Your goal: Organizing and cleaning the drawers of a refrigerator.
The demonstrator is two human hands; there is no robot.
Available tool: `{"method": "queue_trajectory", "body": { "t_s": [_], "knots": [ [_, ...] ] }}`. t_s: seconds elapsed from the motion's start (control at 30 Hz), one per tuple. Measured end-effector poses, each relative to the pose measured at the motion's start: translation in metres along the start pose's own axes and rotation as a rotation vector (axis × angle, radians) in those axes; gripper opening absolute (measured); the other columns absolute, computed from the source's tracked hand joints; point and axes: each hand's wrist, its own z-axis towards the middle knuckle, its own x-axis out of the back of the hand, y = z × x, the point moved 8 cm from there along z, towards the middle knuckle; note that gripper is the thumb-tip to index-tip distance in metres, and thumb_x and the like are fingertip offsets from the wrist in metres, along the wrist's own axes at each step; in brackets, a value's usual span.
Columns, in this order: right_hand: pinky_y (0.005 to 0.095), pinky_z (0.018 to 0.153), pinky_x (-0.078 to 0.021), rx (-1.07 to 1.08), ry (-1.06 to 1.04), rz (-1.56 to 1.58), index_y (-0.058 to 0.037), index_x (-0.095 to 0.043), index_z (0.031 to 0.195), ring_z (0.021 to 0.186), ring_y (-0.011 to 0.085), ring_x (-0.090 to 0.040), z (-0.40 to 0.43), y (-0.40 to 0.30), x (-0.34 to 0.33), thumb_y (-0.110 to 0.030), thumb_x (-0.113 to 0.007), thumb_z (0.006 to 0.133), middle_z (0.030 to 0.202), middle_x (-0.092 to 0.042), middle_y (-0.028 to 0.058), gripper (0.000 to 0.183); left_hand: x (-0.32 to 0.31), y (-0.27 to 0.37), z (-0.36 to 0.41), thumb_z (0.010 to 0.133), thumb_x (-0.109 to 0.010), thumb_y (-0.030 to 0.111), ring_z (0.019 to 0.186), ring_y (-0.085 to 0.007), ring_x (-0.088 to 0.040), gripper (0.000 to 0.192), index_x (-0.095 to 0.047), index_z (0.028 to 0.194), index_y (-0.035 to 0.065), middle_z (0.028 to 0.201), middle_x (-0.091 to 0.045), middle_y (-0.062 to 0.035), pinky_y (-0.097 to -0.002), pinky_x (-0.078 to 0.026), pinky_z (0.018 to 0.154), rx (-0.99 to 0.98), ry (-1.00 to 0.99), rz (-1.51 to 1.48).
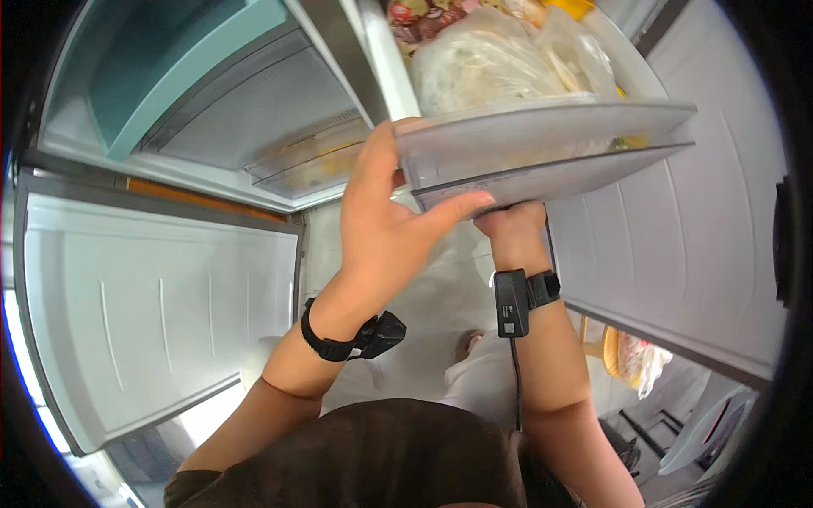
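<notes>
A clear plastic refrigerator drawer (pixel 546 143) is pulled out at the upper right, tilted in the view. It holds a large knotted-looking plastic bag of pale food (pixel 486 66) and other packages (pixel 429 19). My left hand (pixel 387 209) grips the drawer's left front corner, its thumb lying on the front face and its fingers hidden at the side. My right hand (pixel 514 222) is under the drawer's lower front edge, against it, with the fingers hidden beneath. Both wrists wear black strapped devices.
Open refrigerator doors stand at the left (pixel 165 298) and right (pixel 673 209). The left compartment holds a teal bin (pixel 209 63) and a clear drawer (pixel 305 159). Below lies the tiled floor (pixel 432 305). A wooden stool (pixel 611 352) bearing a plastic bag is at the lower right.
</notes>
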Motion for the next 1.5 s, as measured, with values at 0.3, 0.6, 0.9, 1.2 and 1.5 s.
{"method": "queue_trajectory", "body": {
  "t_s": [0.3, 0.6, 0.9, 1.2, 1.5],
  "knots": [
    [0.051, 0.109, -0.0434, 0.04, 0.063, 0.04, -0.0092, -0.05, 0.142, 0.132, 0.0323, -0.051, -0.021, -0.006, 0.011, -0.033, -0.033, 0.105, 0.147, -0.05, 0.0106, 0.048, -0.001, 0.014, -0.018, 0.069, -0.093, 0.01, 0.105, -0.0163, -0.063, 0.065, -0.056, 0.122, 0.0008, 0.114, -0.062, -0.0074, -0.0304, -0.053, 0.089, -0.014, -0.018, 0.039],
    [0.049, 0.106, -0.047, -0.07, -0.023, 0.034, -0.0089, -0.054, 0.137, 0.126, 0.0313, -0.056, 0.013, 0.005, -0.017, -0.028, -0.031, 0.105, 0.14, -0.057, 0.0106, 0.044, 0.002, -0.002, 0.03, 0.068, -0.095, 0.022, 0.107, -0.0191, -0.064, 0.078, -0.052, 0.13, 0.0013, 0.118, -0.063, -0.0096, -0.0325, -0.054, 0.088, -0.118, 0.012, 0.02],
    [0.0305, 0.093, -0.0448, 0.314, 0.111, -0.497, -0.0002, -0.053, 0.141, 0.094, 0.0174, -0.058, 0.002, 0.03, -0.057, -0.006, -0.053, 0.091, 0.111, -0.061, 0.0071, 0.05, 0.028, -0.063, 0.073, 0.073, -0.092, 0.025, 0.083, -0.0146, -0.059, 0.056, -0.053, 0.106, 0.0033, 0.095, -0.058, -0.0052, -0.0283, -0.05, 0.069, -0.055, 0.249, 0.189],
    [0.0345, 0.114, -0.0366, 0.36, -0.164, -0.594, 0.0019, -0.043, 0.148, 0.138, 0.0234, -0.046, -0.014, 0.023, -0.091, 0.0, -0.051, 0.092, 0.155, -0.041, 0.0189, 0.057, 0.116, -0.185, 0.028, 0.095, -0.067, 0.018, 0.097, -0.0188, -0.062, 0.032, -0.054, 0.118, -0.0002, 0.107, -0.061, -0.0106, -0.0348, -0.052, 0.085, 0.484, 0.236, -0.082],
    [0.0365, 0.111, -0.0432, 0.206, -0.347, -0.572, 0.0097, -0.043, 0.144, 0.129, 0.0285, -0.053, -0.019, 0.044, -0.102, -0.003, -0.051, 0.093, 0.148, -0.045, 0.0242, 0.053, 0.18, -0.269, 0.045, 0.09, -0.054, 0.007, 0.137, -0.0421, -0.039, 0.058, -0.029, 0.141, -0.0076, 0.146, -0.035, -0.0268, -0.0552, -0.035, 0.117, 0.666, 0.51, -1.189]
  ]
}}
